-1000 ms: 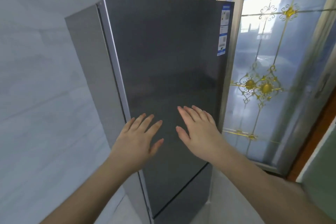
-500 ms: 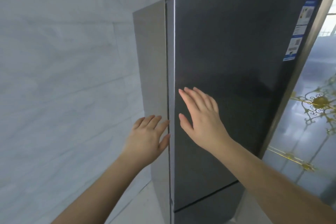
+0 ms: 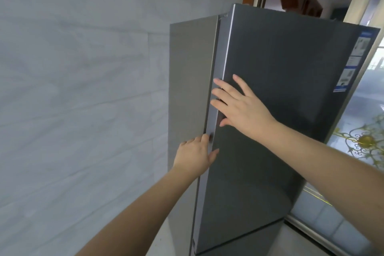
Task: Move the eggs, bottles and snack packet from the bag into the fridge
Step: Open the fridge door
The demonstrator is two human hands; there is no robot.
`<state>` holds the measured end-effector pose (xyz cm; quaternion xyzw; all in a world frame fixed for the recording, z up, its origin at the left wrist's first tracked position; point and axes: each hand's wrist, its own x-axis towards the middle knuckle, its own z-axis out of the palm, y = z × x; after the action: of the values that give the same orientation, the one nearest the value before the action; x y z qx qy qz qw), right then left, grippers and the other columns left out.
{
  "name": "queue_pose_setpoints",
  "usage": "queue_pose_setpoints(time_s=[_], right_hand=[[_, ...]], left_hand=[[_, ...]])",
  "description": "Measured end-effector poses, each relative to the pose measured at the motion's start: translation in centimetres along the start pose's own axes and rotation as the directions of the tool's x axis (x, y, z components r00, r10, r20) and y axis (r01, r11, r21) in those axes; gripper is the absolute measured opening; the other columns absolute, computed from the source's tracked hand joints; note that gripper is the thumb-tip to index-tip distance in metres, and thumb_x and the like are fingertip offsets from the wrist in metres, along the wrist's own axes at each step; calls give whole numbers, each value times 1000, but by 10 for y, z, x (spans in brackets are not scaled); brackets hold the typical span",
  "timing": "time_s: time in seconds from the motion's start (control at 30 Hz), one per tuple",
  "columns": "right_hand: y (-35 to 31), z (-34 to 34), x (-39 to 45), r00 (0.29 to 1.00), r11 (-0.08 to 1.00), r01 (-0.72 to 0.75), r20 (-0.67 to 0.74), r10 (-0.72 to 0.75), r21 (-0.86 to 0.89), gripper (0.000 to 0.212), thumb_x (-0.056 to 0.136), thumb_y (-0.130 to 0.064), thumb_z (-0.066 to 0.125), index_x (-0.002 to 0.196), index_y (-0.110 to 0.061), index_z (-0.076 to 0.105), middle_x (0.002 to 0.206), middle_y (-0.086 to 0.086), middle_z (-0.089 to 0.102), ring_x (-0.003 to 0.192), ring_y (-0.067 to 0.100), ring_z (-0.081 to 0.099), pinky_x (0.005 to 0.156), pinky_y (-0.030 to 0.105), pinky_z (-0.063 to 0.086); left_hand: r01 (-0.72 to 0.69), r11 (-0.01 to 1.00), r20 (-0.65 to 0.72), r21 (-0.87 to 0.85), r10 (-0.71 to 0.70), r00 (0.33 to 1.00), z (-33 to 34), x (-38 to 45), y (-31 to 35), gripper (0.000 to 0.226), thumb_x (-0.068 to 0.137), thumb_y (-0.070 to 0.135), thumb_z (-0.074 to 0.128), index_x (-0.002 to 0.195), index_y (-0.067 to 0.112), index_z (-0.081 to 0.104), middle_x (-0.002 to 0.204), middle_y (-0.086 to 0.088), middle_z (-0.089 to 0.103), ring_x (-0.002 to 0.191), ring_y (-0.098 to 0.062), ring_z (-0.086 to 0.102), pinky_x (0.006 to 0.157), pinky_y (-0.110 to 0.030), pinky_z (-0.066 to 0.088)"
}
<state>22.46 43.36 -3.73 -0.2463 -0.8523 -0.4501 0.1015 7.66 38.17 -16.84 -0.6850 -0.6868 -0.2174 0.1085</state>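
The tall grey fridge [image 3: 280,110] stands against the wall, and its upper door stands slightly ajar along the left edge [image 3: 218,81]. My left hand [image 3: 194,156] holds that edge low down, fingers tucked into the gap and thumb on the door's front. Higher up, my right hand [image 3: 236,104] lies flat on the door with straight fingers reaching over the same edge. The bag, eggs, bottles and snack packet are out of view.
A pale tiled wall [image 3: 83,110] fills the left side, close to the fridge's side panel [image 3: 189,81]. A glass door with gold ornament [image 3: 365,143] stands to the right of the fridge. Stickers [image 3: 351,62] sit on the door's upper right.
Both hands moved left to the door's left edge. The left hand's fingers went into the gap, the right hand rose higher, and the door edge came slightly away from the body.
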Motion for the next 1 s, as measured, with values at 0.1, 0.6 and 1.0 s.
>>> queue_pose_setpoints(time_s=[0.1,0.6,1.0], right_hand=[[10,-6,11,997,997,71,11,-71,-32,63,71,-47,77,117,-8,62,126,13,56,136,32,36,120,52,8],[1,-15,1,999,1000,13,-35,-13,7,50,70,-33,80,112,-8,65,115,9,58,125,28,45,121,48,5],[-10,-82,-125,977,978,-194,-78,199,71,41,85,-48,66,103,-11,68,115,8,63,130,29,47,116,50,25]], left_hand=[[66,997,69,-32,-64,996,6,10,7,47,96,59,41,114,15,44,101,-6,67,87,-29,67,69,-38,53],[-31,936,-16,-351,27,1000,19,6,1,35,93,48,54,91,16,42,73,4,56,69,-26,63,62,-39,52],[-614,779,-411,-126,523,747,11,-26,39,42,95,52,44,70,19,51,58,2,53,48,-19,54,44,-27,35]])
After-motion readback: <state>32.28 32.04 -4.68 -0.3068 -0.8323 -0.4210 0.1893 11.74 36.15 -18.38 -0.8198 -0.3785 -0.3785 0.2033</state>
